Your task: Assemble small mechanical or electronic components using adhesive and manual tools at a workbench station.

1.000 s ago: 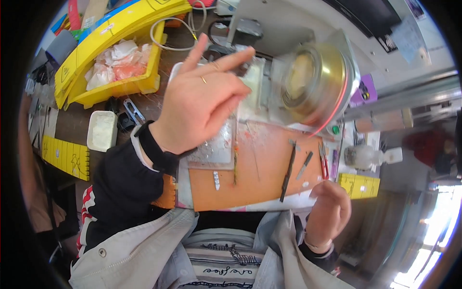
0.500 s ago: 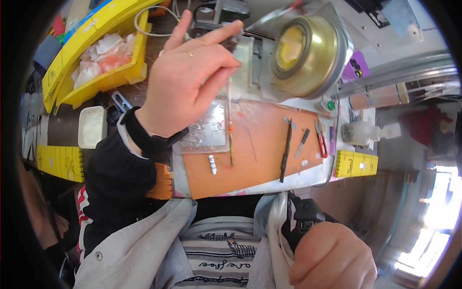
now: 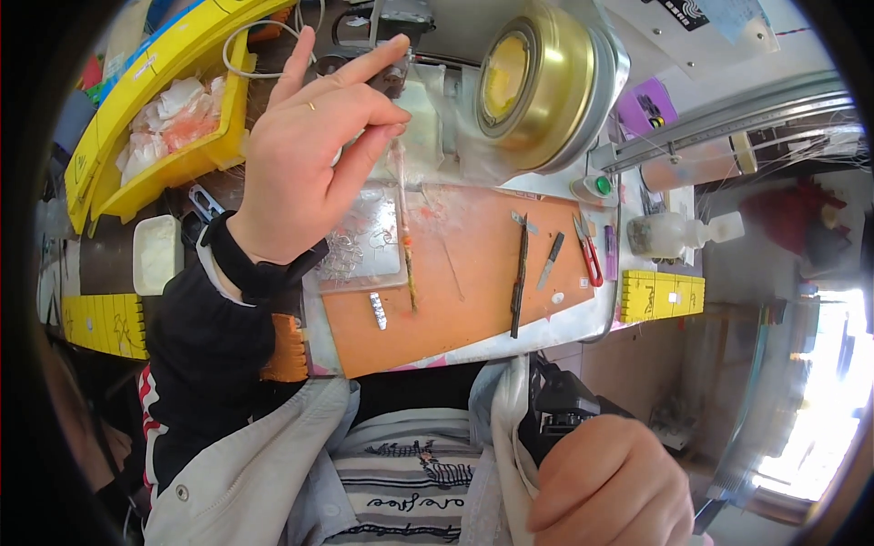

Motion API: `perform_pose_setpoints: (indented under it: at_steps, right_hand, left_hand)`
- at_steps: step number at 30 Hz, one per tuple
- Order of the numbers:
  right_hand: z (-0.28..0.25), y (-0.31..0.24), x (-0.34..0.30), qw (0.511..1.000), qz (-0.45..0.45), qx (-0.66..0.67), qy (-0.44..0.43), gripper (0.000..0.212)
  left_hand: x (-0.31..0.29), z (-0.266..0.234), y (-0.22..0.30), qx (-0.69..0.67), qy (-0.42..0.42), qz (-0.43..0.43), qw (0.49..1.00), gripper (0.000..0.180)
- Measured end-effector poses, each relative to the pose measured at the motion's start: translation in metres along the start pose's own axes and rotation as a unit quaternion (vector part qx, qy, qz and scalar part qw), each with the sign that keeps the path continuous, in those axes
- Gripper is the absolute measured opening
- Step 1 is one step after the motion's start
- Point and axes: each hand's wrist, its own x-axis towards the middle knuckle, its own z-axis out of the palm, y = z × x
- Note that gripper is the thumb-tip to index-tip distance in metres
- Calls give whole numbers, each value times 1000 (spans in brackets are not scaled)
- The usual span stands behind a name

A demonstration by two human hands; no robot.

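Observation:
My left hand (image 3: 319,146) is raised over the bench. Its thumb and index fingertips press together, and other fingers stretch out; whatever the pinch holds is too fine to make out. Below it lie a clear tray (image 3: 378,232) with tangled thin wire and a slender tool (image 3: 408,241) with an orange band. My right hand (image 3: 614,487) is low at the right, near my body, closed into a fist. Anything inside that fist is hidden. On the orange-brown board (image 3: 446,318) lie dark tweezers (image 3: 520,278), a small blade (image 3: 551,262) and red-handled snips (image 3: 588,250).
A gold round spool-like drum (image 3: 546,86) stands at the back. Left are a yellow bin (image 3: 173,187) with crumpled white and pink material, and a white dish (image 3: 157,255). At the right are a clear bottle (image 3: 655,237), a green-capped jar (image 3: 592,187) and a yellow block (image 3: 663,296).
The bench has shifted left in view as the head turned slightly. My left hand keeps its pinch and my right hand stays closed; both appear a little farther left.

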Motion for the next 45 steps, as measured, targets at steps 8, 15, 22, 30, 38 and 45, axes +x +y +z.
perform_pose_setpoints:
  at_steps: [8,15,22,30,38,45]
  right_hand:
    - [-10,-10,-2,964,254,58,59,20]
    - [-40,-5,-30,887,421,-183,-42,46]
    - [-83,36,-106,718,504,-476,-64,48]
    - [-90,42,-107,727,507,-457,-73,30]
    - [-120,21,-110,748,498,240,366,40]
    - [-111,35,-116,770,584,-132,219,18]
  left_hand:
    - [-4,-3,-3,28,-17,18,999,11]
    - [-4,-4,0,48,-39,5,998,11]
    - [3,1,2,42,-31,28,998,12]
    - [0,2,0,34,-26,13,999,13]
    - [-2,1,-2,27,-32,19,999,11]
    - [-1,1,-3,32,-38,19,999,11]
